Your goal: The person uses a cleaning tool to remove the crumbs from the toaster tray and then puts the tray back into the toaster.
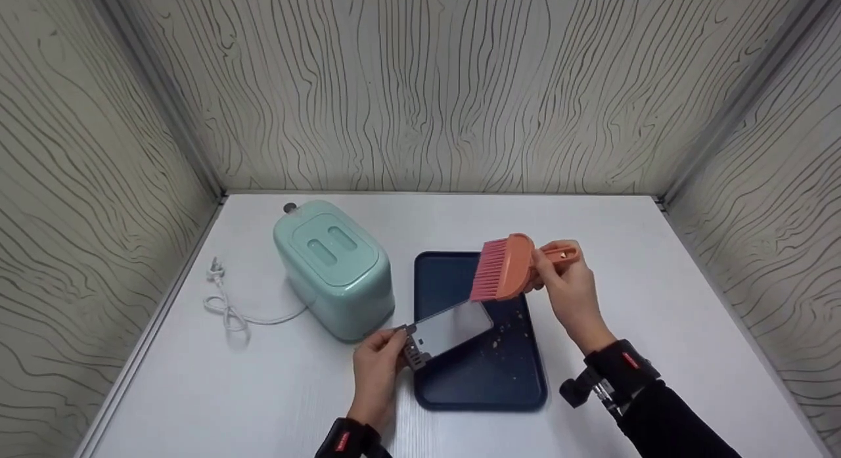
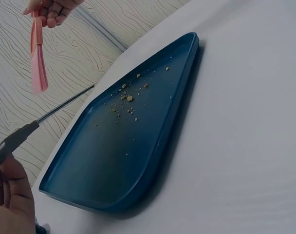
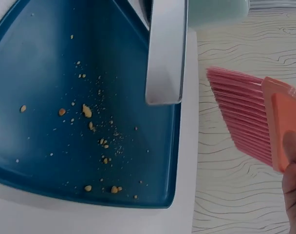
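My left hand [image 1: 380, 369] pinches the dark grey end of a flat metal crumb tray [image 1: 453, 328], whose far end reaches over the dark blue tray [image 1: 447, 395]. Seen from the right wrist, the crumb tray [image 3: 166, 58] has a low raised rim, and its inside looks bare. In my right hand [image 1: 571, 290] is an orange hand brush [image 1: 519, 267], gripped by its handle. Its pink bristles [image 3: 240, 112] point left, above the crumb tray. Tan crumbs [image 2: 130, 98] of mixed sizes lie scattered on the blue tray, mostly beyond the crumb tray's far end.
A mint-green toaster [image 1: 335, 267] with two slots in its lid stands left of the blue tray. Its white cord [image 1: 263, 321] and plug [image 1: 215, 269] lie on the white table [image 1: 276, 386]. Wood-grain panels [image 1: 420, 83] enclose the back and sides.
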`<state>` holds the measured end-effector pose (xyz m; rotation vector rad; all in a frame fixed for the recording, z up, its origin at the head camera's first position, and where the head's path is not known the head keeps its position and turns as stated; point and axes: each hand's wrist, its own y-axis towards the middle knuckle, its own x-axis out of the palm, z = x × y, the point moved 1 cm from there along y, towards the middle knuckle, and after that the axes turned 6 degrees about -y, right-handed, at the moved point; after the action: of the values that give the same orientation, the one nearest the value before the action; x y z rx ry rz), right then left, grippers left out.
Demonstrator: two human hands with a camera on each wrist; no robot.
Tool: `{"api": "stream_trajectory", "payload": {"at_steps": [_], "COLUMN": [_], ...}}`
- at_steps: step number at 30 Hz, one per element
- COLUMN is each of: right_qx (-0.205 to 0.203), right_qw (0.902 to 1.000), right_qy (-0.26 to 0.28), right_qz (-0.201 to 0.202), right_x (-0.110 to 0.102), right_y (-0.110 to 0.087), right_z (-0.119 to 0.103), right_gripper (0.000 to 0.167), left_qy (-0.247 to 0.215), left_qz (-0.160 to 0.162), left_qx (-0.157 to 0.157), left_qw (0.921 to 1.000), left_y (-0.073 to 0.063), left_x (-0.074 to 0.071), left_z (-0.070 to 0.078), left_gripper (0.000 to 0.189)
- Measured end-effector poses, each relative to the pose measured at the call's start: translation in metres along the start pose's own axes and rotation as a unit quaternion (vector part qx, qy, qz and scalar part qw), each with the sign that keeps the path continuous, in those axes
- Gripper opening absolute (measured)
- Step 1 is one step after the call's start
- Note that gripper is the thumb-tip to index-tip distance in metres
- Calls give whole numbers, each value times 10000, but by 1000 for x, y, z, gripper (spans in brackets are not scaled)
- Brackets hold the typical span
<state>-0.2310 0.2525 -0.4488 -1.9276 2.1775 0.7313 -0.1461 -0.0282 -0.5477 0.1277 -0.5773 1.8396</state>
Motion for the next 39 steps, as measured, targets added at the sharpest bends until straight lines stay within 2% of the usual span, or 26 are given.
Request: {"api": "stream_trajectory", "payload": {"at_steps": [3,10,20,28,35,39], "right_qx": [-21,-377,-626,-770,-685,-718], "right_qw": [9999,9976,9864,9858,9780,9755], "right_qy": [51,358,897,619,969,918], "right_qz": [-88,-455,-1225,-1356,-1717,-1864], "right_x": [6,21,40,50,56,58], "right_y": [0,0,-9,-14,-17,-17], "right_z": [-6,-15,-31,-32,-33,-32], "right_gripper": [25,24,23,20,24,26], "left_qy": [-16,18,198,161,349,348], "left_qz": [6,18,-26,-34,42,11], "left_qx": [-7,-83,-33,-83,-190,-210], "left_qw": [10000,10000,9998,9998,9992,9992], "left_y": [0,1,-1,-1,-2,-3], "left_x": [1,3,6,9,10,11], "left_z": [-1,-2,1,-1,-2,-2], "left_gripper": [23,26,26,24,24,25]}}
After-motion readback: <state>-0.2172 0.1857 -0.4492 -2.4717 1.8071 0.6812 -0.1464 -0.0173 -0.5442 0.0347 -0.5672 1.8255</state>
